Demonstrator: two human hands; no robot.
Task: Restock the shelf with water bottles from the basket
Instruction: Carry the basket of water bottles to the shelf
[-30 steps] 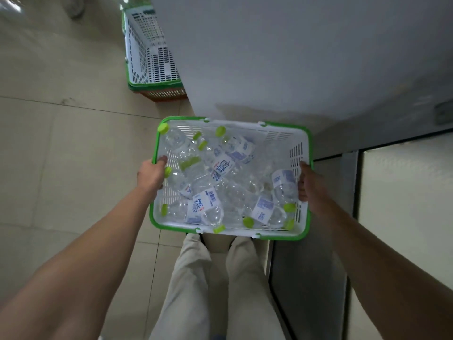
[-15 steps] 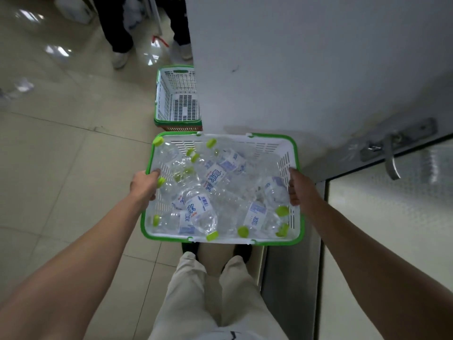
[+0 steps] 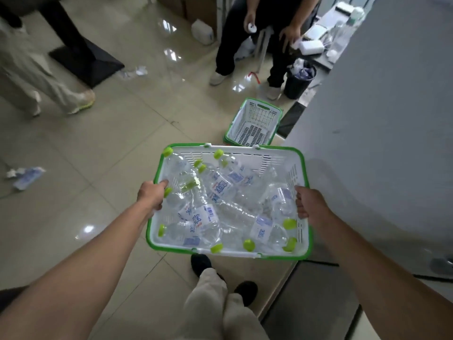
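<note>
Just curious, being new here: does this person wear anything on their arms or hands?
No. The left hand and right hand are bare: no gloves, rings or watch in view. The left forearm and right forearm show no sleeves. Below are beige trousers and black shoes.

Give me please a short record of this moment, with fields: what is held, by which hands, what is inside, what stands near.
held: basket, white with a green rim, carried above the tiled floor
left hand: grips the left rim
right hand: grips the right rim
inside: many clear water bottles with green caps, lying in a loose pile
near: second basket on the floor ahead, no bottles seen in it
shelf: not in view
</note>
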